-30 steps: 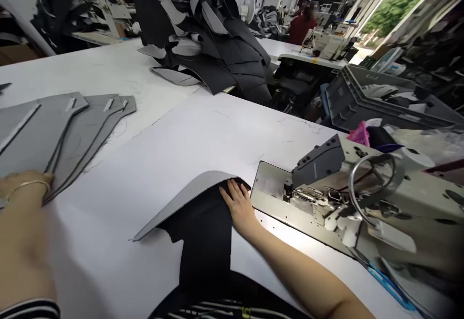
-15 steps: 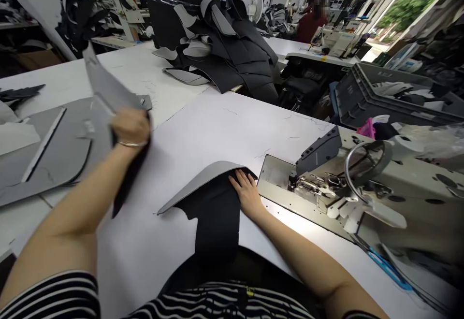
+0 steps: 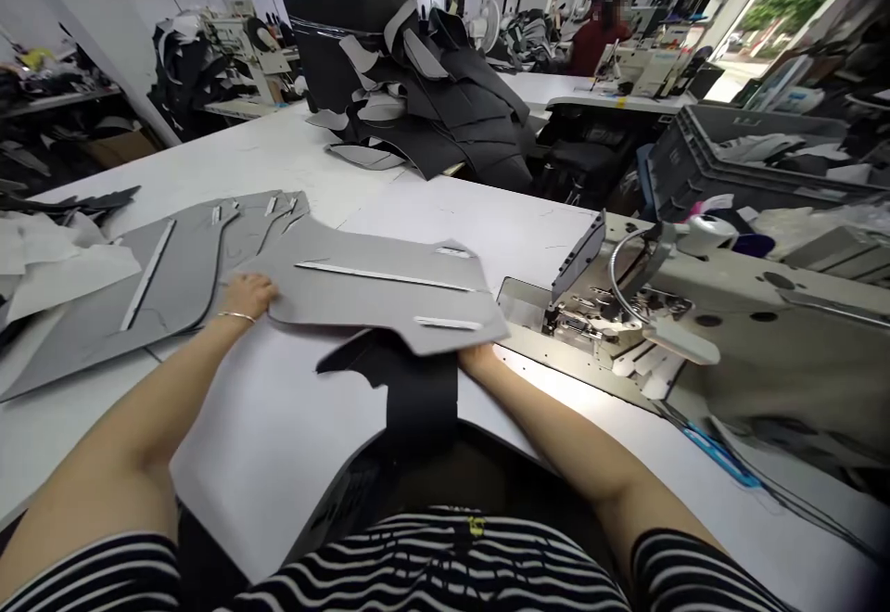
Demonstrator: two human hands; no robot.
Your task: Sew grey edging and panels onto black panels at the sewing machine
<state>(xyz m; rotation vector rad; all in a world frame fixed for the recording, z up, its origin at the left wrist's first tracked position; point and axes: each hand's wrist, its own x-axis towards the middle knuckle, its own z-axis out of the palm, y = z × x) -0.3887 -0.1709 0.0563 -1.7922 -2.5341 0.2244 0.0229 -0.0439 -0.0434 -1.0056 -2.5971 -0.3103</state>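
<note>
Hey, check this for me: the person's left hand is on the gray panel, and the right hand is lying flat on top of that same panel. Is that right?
Not quite. The right hand isn't on top of the gray panel. The head view shows it at the panel's near edge, with its fingers hidden beneath. The left hand is on the panel, as you said.

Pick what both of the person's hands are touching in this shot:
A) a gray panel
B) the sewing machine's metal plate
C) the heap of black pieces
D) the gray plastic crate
A: the left hand rests at the gray panel's left end, and the right hand meets its near edge.
</note>
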